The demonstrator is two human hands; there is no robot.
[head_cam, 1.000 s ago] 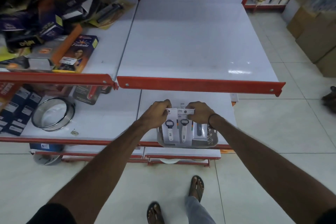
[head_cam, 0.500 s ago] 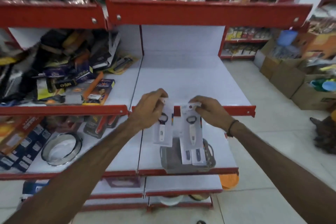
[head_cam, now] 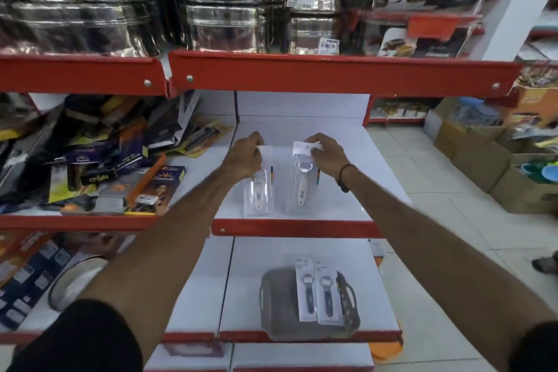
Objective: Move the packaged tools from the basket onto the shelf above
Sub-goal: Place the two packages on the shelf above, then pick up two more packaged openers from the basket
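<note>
My left hand (head_cam: 245, 156) pinches the top of one packaged tool (head_cam: 259, 194), a white-handled opener in a clear blister. My right hand (head_cam: 324, 154) grips the card header of a second packaged tool (head_cam: 301, 187). Both packs lie side by side on the white shelf (head_cam: 356, 190) near its red front edge. On the shelf below sits a grey basket (head_cam: 274, 305) with two more packaged tools (head_cam: 319, 293), dark-handled, leaning in it.
The left bay holds a jumble of boxed goods (head_cam: 99, 166). Steel tins (head_cam: 220, 0) fill the shelf overhead behind a red rail (head_cam: 332, 74). A round sieve (head_cam: 75, 281) lies lower left. Cardboard boxes (head_cam: 498, 172) stand on the tiled floor to the right.
Both hands lifted one pack each out of the basket, carried them up and forward, and now hold them down on the shelf above. The view tilted upward.
</note>
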